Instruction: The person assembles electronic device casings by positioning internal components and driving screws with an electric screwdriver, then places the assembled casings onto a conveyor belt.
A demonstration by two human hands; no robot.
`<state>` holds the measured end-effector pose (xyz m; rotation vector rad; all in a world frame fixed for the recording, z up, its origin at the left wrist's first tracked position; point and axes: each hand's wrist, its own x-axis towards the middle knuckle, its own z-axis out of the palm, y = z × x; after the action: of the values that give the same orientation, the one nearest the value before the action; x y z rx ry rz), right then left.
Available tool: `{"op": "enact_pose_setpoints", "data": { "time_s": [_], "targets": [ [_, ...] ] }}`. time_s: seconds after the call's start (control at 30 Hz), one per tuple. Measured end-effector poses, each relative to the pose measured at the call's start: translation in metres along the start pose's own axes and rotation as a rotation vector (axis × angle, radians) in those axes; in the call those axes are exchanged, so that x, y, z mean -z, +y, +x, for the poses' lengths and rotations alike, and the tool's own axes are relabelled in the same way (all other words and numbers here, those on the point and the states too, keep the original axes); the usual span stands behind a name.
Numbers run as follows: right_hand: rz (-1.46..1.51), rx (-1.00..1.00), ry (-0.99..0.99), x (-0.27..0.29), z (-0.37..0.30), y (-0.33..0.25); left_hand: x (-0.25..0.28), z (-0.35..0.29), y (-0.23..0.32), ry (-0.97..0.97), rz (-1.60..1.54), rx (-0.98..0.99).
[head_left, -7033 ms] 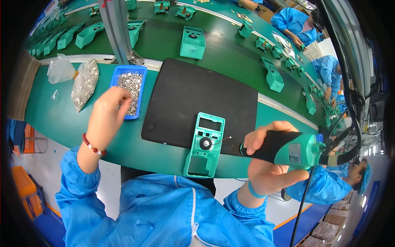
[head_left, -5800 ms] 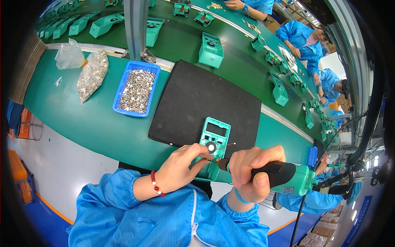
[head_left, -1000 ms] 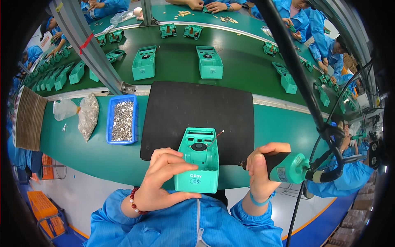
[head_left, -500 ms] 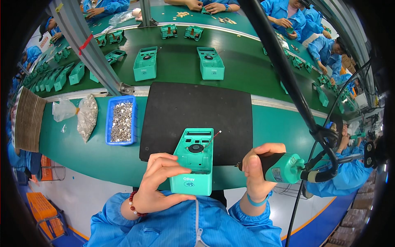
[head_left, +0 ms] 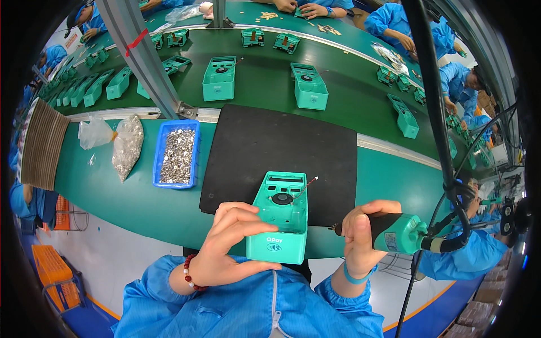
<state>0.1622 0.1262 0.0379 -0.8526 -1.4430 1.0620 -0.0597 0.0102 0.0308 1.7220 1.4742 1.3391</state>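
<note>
A green plastic device housing (head_left: 293,250) lies open side up at the near edge of the black mat (head_left: 282,141). It holds a round black speaker (head_left: 282,198), with a thin red-and-black wire ending in a white plug. My left hand (head_left: 220,253) grips the housing's left wall and near end, thumb below, fingers over the rim. Right of it, apart from the housing, my right hand (head_left: 359,239) is wrapped round a green-and-black electric screwdriver (head_left: 403,232). The screwdriver lies sideways, its tip pointing left toward the housing.
A blue bin (head_left: 195,160) of small metal screws and a knotted plastic bag (head_left: 128,146) of similar parts stand on the left. Beyond the rail, similar housings (head_left: 218,90) sit on the green conveyor (head_left: 259,73). A metal post (head_left: 138,56) and a dark pole with cables (head_left: 437,101) frame the workspace.
The whole view has shifted, so the bench, housing and hands appear farther right. Both grips look the same. A housing on the right of the conveyor now shows clear of the dark pole.
</note>
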Motion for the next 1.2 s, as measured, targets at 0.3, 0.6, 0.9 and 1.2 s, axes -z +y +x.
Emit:
{"op": "enact_pose_setpoints", "data": {
  "time_s": [0.3,0.6,0.9,1.2],
  "targets": [
    [0.049,0.045,-0.033,-0.005,0.004,-0.001,-0.001,0.003,0.000,0.013,-0.006,-0.009],
    [0.075,0.042,-0.036,-0.004,0.002,0.000,-0.005,-0.002,0.000,-0.014,0.037,-0.027],
    [-0.008,-0.009,0.005,0.000,-0.003,0.003,-0.042,-0.055,-0.046,-0.176,0.427,-0.333],
    [-0.014,0.026,-0.028,-0.003,0.000,0.007,-0.047,-0.058,-0.051,-0.212,0.523,-0.314]
  ]
}}
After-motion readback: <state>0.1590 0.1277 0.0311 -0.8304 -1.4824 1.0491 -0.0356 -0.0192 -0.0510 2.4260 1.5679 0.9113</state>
